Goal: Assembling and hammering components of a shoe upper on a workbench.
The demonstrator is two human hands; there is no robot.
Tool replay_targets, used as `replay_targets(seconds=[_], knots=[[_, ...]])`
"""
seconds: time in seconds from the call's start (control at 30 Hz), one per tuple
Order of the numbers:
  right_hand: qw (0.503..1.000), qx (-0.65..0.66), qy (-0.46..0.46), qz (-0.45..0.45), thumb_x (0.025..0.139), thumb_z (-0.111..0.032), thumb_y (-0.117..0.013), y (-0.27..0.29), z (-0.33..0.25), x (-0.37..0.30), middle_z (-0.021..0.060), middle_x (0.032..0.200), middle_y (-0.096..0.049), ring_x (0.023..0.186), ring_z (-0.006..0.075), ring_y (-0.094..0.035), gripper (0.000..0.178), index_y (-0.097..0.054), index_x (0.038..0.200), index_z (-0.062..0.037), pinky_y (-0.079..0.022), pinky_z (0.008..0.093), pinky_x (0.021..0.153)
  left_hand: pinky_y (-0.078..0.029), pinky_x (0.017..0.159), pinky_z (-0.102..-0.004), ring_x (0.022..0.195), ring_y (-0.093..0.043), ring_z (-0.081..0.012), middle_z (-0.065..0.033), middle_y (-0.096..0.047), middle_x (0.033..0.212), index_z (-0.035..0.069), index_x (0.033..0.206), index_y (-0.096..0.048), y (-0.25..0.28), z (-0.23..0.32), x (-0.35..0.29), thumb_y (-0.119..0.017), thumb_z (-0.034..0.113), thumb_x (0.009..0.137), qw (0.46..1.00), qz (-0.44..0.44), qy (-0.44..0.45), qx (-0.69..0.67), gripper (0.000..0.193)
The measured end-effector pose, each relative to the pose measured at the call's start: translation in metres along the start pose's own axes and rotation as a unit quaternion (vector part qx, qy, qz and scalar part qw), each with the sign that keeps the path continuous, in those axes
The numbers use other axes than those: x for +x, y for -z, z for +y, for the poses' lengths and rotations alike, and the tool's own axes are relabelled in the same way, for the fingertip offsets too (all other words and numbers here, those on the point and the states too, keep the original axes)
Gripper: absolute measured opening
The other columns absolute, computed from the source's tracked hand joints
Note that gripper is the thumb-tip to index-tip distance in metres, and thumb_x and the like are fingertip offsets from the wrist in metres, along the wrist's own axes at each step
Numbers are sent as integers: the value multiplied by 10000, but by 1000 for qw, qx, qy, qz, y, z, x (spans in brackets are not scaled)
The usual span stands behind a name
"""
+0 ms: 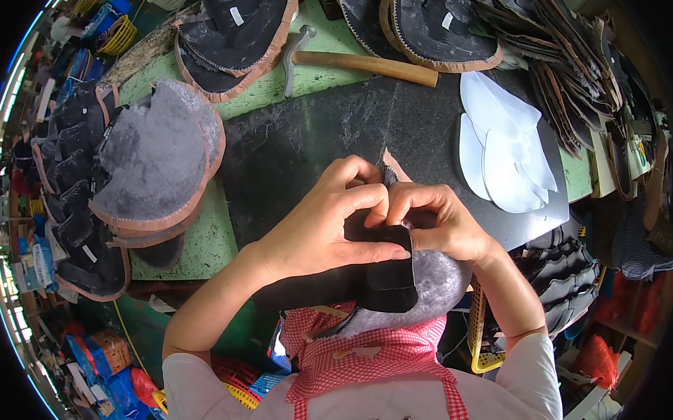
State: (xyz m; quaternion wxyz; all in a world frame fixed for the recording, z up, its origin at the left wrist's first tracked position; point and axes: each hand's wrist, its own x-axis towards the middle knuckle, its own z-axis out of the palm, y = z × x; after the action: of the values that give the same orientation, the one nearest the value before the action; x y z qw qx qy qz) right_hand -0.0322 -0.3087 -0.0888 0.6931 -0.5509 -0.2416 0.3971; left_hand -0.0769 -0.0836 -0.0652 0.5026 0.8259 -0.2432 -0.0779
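Note:
Both of my hands hold a black shoe upper (391, 289) with grey fleece lining (441, 284), close above the near edge of the table. My left hand (325, 218) is closed on its left side, with the thumb lying along the black face. Opposite it, my right hand (446, 224) pinches the same piece with curled fingers, and the fingertips of both hands nearly meet. A tan-edged strip of the upper (395, 166) sticks up beyond the fingers. Exactly what sits between the fingertips is hidden.
A dark mat (289, 148) covers part of the green table (203, 249). Beyond it lies a hammer (368, 66). White curved sheets (499, 150) lie right. Fleece uppers (154, 158) are piled left, black uppers (231, 34) far, more (563, 65) far right. A yellow basket (477, 331) stands below.

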Motion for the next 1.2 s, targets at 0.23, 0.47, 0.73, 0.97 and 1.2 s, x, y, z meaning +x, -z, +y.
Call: replay_targets(seconds=[0.23, 0.47, 0.73, 0.97, 1.2], knots=[[987, -108, 9, 121, 826, 20, -672, -3, -10, 7, -11, 991, -582, 885, 52, -531, 292, -612, 1111, -10, -460, 220, 830, -482, 881, -313, 1011, -593, -142, -55, -626, 1070, 4, 1302, -531, 19, 16, -14, -644, 193, 955, 967, -29, 222, -121, 411], [949, -191, -167, 187, 883, -72, -725, 7, -20, -14, 87, 868, -694, 750, 145, -695, 405, -511, 1222, -17, -565, 257, 660, -521, 600, -237, 697, -524, -24, 11, -604, 846, -8, 1209, -599, 34, -27, -35, -598, 141, 994, 936, 126, 316, -87, 261], [907, -330, -115, 237, 824, -2, -731, -10, -9, -14, 82, 841, -675, 736, 132, -684, 287, -599, 1077, -33, -544, 244, 634, -472, 992, -405, 1210, -551, -280, -89, -579, 1251, 118, 1205, -643, -7, -27, -43, -757, 98, 770, 924, 132, -24, 359, 450], [770, -636, 55, -4, 812, -513, -688, -67, 38, -25, 178, 1594, -267, 1490, 324, -237, 979, -265, 1531, -2, -146, 487, 1225, -163, 1220, -477, 1487, -246, -339, -194, -286, 1585, -36, 1504, -316, -28, -29, -45, -603, 328, 878, 921, 28, 48, 386, 778], [736, -673, 34, 71, 864, -559, -613, -42, 28, -12, 183, 1607, -232, 1503, 316, -194, 948, -267, 1515, 37, -109, 510, 1224, -168, 1178, -576, 1456, -253, -425, -244, -362, 1515, -15, 1458, -383, -8, -47, -46, -671, 350, 896, 867, 231, 124, 423, 729]])
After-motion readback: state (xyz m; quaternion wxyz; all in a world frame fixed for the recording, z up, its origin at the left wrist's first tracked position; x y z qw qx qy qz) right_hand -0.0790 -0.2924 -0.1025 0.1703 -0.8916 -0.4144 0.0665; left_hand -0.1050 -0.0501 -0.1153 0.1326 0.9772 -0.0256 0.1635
